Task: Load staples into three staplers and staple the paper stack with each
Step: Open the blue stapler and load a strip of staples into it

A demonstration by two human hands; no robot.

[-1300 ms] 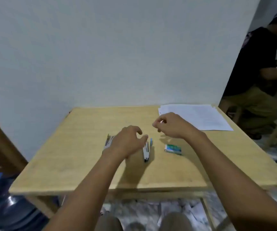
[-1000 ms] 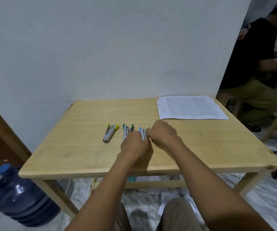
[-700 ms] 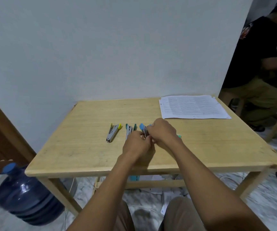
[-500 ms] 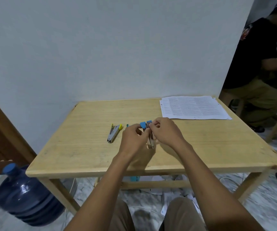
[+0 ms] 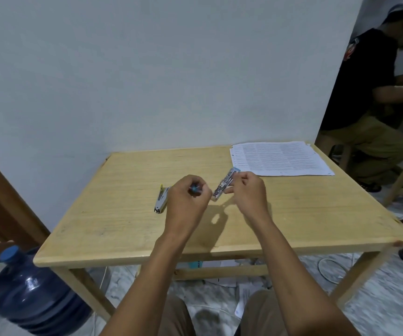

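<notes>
We count two staplers in view. The blue stapler (image 5: 224, 183) is held up off the worktop (image 5: 113, 214), between both hands, over its middle. Its silver length runs slantwise: the near end points left toward us, and the blue-tipped end points far and right, toward the paper stack (image 5: 280, 157).

The right hand (image 5: 247, 191) pinches the silver length about midway, thumb and fingertips closed on it. The left hand (image 5: 187, 198) has its fingers curled at the stapler's near end, with a bit of blue showing between them. We cannot tell whether that blue bit is the stapler's swung-open top.

The yellow stapler (image 5: 160, 199) lies flat on the worktop, just left of the left hand. Its long axis runs near to far, yellow tip at the far end and metal nose toward us.

We count one paper stack, printed side up, lying flat at the far right corner of the worktop, close to the blue tip but apart from it.

One blue water jug (image 5: 33, 294) stands on the floor at the near left. One other person (image 5: 370, 98) sits past the far right.
</notes>
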